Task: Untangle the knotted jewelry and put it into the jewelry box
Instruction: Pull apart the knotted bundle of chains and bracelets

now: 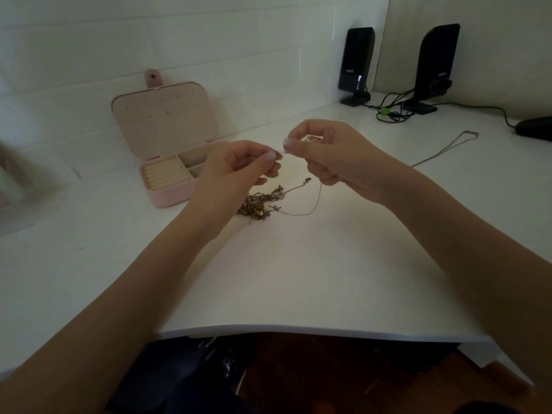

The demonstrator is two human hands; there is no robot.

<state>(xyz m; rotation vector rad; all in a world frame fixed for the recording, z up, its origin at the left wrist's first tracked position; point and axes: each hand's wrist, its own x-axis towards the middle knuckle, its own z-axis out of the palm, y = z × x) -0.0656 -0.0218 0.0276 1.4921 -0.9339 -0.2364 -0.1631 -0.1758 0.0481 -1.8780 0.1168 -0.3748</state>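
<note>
A tangled heap of gold and silver jewelry [259, 204] lies on the white desk [298, 264] in the middle. A thin silver chain [310, 209] loops from the heap up toward my hands. My left hand [239, 165] and my right hand [325, 153] are raised just above the heap, fingertips nearly meeting, each pinching a short stretch of that chain. The pink jewelry box [167, 144] stands open to the left of my hands, lid upright, with ring rolls and small compartments showing.
Another thin chain [445, 150] lies stretched out on the desk to the right. Two black speakers [357, 64] [436, 67] with cables stand at the back right, beside a dark object [534, 128] at the right edge. The desk's front edge curves below my forearms.
</note>
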